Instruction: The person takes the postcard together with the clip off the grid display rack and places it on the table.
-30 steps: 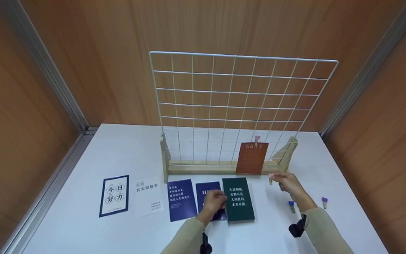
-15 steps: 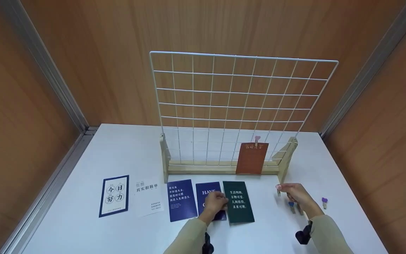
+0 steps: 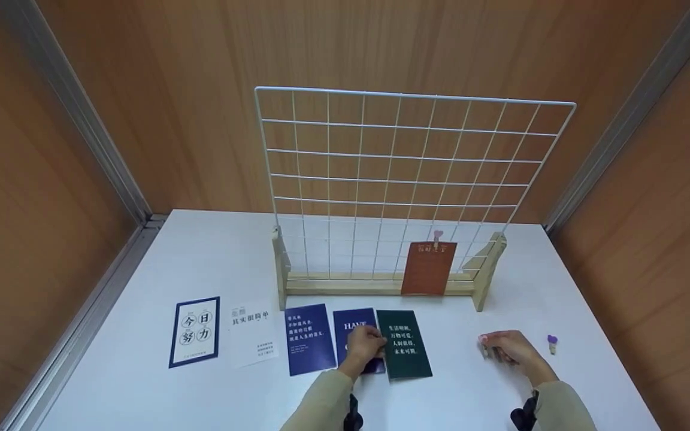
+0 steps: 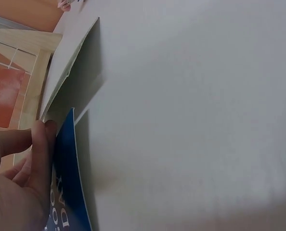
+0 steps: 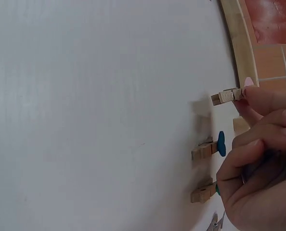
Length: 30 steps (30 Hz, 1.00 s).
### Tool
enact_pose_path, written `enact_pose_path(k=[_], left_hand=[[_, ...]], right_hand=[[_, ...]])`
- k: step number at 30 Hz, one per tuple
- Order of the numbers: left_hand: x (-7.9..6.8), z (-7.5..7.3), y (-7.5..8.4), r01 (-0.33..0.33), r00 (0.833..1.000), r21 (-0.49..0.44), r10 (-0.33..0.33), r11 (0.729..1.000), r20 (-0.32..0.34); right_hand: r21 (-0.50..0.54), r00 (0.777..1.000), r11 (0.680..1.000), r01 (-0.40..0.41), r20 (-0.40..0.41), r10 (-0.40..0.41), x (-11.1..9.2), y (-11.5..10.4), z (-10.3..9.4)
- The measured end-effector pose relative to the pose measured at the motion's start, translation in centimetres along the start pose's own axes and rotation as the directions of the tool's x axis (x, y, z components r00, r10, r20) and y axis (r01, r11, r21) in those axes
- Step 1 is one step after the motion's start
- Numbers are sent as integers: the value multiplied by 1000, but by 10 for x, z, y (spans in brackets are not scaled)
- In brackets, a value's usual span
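Note:
My left hand (image 3: 364,347) pinches the left edge of a dark green card (image 3: 406,344) with white lettering. The green card stands tilted off the table in the left wrist view. Beneath that hand lies a blue card (image 4: 68,178), partly hidden by it. Between thumb and forefinger, my right hand (image 3: 516,353) holds a small wooden clothespin (image 5: 227,96) with a pink heart. Below it in the right wrist view are a clothespin with a blue heart (image 5: 205,150) and one with a green heart (image 5: 204,193), both on the table. The right hand hides these in the head view.
A white wire grid (image 3: 399,158) stands in a wooden base (image 3: 345,287), with an orange-red card (image 3: 429,268) clipped on low at right. Farther left lie another blue card (image 3: 309,340), a white card (image 3: 253,335) and a blue-bordered card (image 3: 194,332). A purple-heart clothespin (image 3: 553,344) lies at right.
My right hand has moved toward the table's front and slightly right, carrying the pink-heart clothespin away from the grid. The green card has shifted slightly; the left hand stays at its edge.

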<state>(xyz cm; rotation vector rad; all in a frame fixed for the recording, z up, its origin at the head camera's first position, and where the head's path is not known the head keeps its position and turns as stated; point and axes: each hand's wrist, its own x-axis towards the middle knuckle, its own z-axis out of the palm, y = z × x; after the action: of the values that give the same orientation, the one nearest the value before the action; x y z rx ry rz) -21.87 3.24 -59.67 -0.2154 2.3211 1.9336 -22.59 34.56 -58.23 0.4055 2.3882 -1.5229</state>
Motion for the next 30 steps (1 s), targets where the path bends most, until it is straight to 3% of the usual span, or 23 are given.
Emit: enact_pose_path(k=[9, 15, 22, 30], left_hand=[[-1, -2, 2, 2, 1000, 36, -2, 999, 8], [-1, -3, 2, -16, 1000, 49, 16, 999, 6], [-1, -3, 1, -61, 998, 103, 63, 993, -13], [1, -7, 5, -127, 989, 171, 139, 977, -56]], right_hand=[[-14, 999, 999, -49, -23, 48, 2, 9, -1], [13, 999, 1000, -9, -39, 9, 2, 12, 0], [24, 999, 1000, 4, -49, -3, -2, 11, 1], [14, 998, 1000, 23, -52, -22, -3, -5, 0]])
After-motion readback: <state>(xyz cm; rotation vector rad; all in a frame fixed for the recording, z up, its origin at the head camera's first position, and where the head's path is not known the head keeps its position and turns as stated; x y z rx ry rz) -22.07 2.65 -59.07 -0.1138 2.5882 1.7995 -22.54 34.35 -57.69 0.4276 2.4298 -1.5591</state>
